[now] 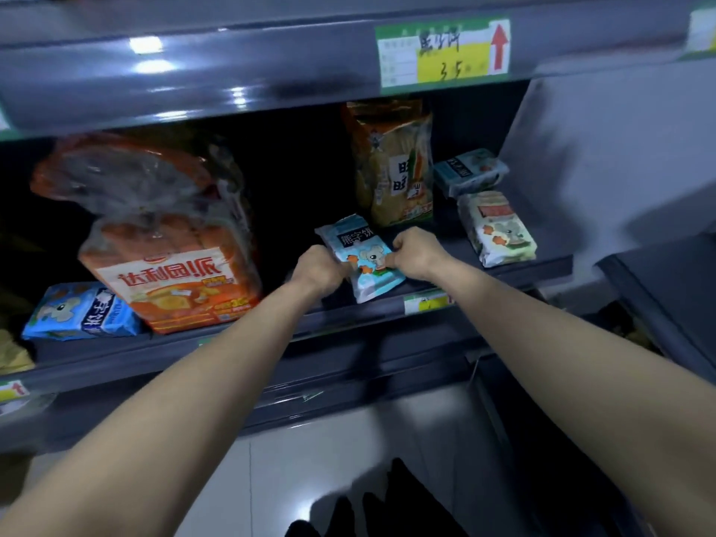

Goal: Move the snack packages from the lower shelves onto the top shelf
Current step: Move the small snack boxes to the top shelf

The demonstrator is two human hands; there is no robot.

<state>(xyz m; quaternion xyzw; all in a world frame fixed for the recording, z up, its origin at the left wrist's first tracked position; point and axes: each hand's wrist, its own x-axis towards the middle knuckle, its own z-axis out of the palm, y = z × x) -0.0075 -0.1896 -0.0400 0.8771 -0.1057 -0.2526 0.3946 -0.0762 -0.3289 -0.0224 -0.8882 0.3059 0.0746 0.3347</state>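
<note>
Two hands on one pack: left hand (319,267) and right hand (412,253) each pinch a side edge of the light-blue glossy snack pouch with a cartoon mouse (360,257). Both grips closed on it, fingers curled tight. Pouch sits near the front of the dark grey middle shelf (434,308); can't tell if it's lifted clear or touching the deck.

Judgement: pickup step. Top shelf isn't visible beyond the dark grey metal lip overhead (232,71), so can't say how much room is up there.

Risks:
- Edge pinch on slick film: pouch could slip or swing on the way up.
- Lip overhangs the pouch. A straight lift would likely clip it; pull out first, then up.
- Tall orange-and-clear rice cracker bag (391,164) stands just behind the pouch; dragging backward could topple it.

Others on this shelf: large orange bag of sliced bread (170,242), blue mouse-print pack lying flat at left (79,312), cream mouse-print pouch (498,228), blue-grey pack behind it (470,172).

Text: bread bag reads 达利园!派. Held pouch shows 熊字饼. Green-and-yellow price tag with red up arrow (443,52) has a handwritten "3.5"; rest too blurred.
</note>
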